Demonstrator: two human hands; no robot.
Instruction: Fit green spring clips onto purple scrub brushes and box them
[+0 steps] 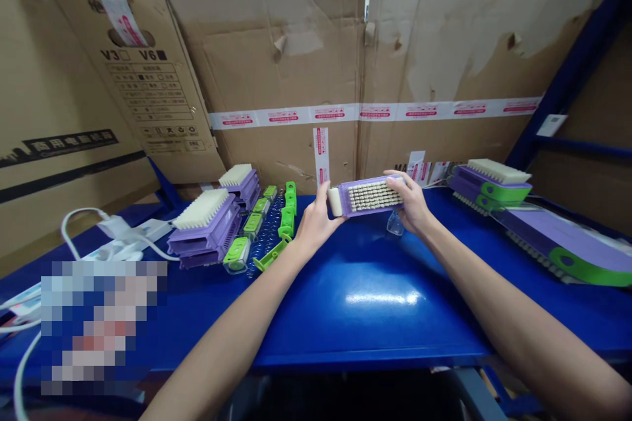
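Above the blue table, I hold a purple brush (375,196) between both hands, its cream bristle tufts turned toward me. My left hand (316,218) grips its left end, beside a cream-coloured block (336,202). The fingers of my right hand (413,202) close round its other end. Just below that hand, a small clear plastic piece (395,223) is on the table. Off to the left lie green clips (287,217), clear-and-green pieces (237,254) and several springs (266,237) in a row.
Stacked purple brush parts (205,237) stand at the left, with another stack (240,187) behind. Purple-and-green brushes (494,184) sit at the right, near a larger purple-and-green piece (567,243). White cables and a power strip (118,247) lie far left. Cardboard (296,72) walls the back.
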